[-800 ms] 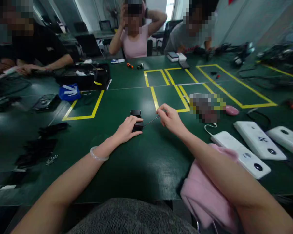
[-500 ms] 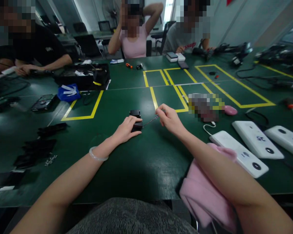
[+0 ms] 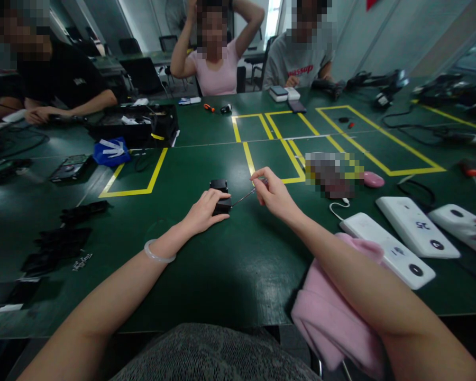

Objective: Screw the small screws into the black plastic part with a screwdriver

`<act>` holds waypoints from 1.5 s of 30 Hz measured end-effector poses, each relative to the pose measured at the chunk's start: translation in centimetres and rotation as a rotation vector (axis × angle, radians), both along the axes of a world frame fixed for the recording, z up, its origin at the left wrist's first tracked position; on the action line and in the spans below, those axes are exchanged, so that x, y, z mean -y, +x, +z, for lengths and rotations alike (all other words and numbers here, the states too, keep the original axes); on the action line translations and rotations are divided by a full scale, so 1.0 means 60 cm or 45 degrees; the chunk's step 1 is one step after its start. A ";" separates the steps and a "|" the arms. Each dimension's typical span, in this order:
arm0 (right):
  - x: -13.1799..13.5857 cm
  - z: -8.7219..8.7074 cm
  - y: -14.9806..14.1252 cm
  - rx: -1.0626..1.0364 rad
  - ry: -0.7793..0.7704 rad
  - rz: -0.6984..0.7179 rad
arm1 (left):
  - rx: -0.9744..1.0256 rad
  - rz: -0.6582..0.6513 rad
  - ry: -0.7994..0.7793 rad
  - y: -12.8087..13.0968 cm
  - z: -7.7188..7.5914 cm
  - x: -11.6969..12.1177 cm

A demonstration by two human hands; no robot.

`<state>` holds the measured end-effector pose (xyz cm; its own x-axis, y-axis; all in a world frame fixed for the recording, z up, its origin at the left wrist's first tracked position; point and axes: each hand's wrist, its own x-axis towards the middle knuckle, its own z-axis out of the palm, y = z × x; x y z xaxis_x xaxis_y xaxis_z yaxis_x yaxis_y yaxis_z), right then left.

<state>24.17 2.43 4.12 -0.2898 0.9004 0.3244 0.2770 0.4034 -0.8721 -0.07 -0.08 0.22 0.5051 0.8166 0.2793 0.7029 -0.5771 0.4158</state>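
Note:
On the green table [image 3: 190, 280] lies a small black box-shaped part [image 3: 219, 185], partly covered by my fingers. My left hand [image 3: 207, 211] is closed around it, thumb on the near side and fingers over the top. A thin metal screwdriver [image 3: 244, 198] is pinched in my right hand [image 3: 273, 191]. It slants down to the left, and its tip meets the right side of the black part. The screwdriver's handle is mostly hidden by my fingers.
Black parts [image 3: 63, 241] and a pile of screws [image 3: 82, 261] lie at left. White power banks [image 3: 388, 251] and a pink cloth [image 3: 329, 312] are at right. A black bin [image 3: 143, 124] stands at the far left. People sit across the table.
My right hand has shifted very slightly left with the screwdriver; my left hand stays on the black part. Another person's hand has appeared at the right edge, on a white power bank.

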 end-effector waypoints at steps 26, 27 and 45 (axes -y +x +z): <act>0.002 0.003 -0.005 0.041 0.001 -0.019 | -0.007 0.006 0.011 -0.001 0.000 0.001; 0.001 0.003 -0.005 0.031 -0.003 -0.024 | -0.009 0.008 0.010 -0.001 0.000 0.001; 0.002 0.003 -0.001 0.048 0.005 -0.014 | 0.013 -0.015 0.030 -0.001 0.000 0.000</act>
